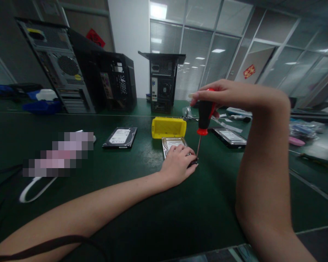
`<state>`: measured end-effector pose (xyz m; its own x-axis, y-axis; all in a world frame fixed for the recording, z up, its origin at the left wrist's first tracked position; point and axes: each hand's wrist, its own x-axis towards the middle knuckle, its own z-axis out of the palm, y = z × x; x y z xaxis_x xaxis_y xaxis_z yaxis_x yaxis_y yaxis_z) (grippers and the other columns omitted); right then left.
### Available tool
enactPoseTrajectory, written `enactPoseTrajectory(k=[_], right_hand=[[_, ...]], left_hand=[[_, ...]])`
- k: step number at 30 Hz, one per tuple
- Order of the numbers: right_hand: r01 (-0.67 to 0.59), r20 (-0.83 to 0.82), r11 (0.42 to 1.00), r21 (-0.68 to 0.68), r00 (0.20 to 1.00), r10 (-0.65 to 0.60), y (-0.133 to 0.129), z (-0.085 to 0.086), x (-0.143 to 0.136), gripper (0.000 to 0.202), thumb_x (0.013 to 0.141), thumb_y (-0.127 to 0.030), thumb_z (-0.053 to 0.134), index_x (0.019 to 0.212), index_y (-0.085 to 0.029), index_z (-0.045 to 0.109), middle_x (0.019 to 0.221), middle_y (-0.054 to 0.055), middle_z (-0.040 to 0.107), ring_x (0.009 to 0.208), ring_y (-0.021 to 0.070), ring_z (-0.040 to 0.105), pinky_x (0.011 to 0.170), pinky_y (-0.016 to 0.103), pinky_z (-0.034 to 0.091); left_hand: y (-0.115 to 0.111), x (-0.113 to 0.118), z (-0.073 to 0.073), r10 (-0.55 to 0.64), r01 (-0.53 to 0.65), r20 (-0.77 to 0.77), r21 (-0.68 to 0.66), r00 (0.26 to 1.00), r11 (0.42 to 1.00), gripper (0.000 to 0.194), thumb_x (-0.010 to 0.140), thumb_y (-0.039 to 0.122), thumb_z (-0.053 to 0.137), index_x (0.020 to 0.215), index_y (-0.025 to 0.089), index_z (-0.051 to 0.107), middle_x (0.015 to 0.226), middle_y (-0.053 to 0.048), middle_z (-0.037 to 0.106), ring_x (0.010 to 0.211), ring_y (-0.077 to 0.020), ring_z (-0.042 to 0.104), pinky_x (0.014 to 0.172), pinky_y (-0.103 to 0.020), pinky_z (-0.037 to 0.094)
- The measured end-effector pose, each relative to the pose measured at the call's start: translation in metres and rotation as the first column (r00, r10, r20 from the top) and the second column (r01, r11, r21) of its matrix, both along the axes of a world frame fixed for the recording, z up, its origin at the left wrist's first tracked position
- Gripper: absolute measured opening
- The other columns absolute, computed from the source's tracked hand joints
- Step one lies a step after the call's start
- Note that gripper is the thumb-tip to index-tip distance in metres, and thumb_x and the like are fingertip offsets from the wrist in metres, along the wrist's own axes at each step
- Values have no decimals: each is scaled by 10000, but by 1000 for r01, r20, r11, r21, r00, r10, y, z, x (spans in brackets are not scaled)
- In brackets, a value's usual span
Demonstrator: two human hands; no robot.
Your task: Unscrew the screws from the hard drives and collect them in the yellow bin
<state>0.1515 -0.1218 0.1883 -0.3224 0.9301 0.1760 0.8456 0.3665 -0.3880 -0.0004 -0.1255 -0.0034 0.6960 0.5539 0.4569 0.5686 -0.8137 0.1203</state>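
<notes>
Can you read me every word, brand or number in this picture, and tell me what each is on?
No text is readable here.
Left drive, right drive: label print too small.
Middle drive: label too small, partly under the left hand.
Upper-left red sign, red door sign: too blurred.
Pixelated item: nothing legible.

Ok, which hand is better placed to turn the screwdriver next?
Probably the right hand: it grips the screwdriver, tip down by the hard drive. The left hand lies across that hard drive.

yellow bin (168, 128) blks hdd (172, 142) rear, gap l.
</notes>
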Motion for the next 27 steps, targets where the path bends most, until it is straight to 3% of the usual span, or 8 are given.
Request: enactPoseTrajectory(k=[27], right_hand=[[0,11,1000,6,1000,0,0,0,0,529,794,-635,517,990,-176,695,761,60,651,603,157,590,549,286,468]], left_hand=[[1,1,-1,-6,6,12,3,1000,1000,243,913,326,497,1060,205,647,1125,-22,607,1036,-221,486,840,-378,372]])
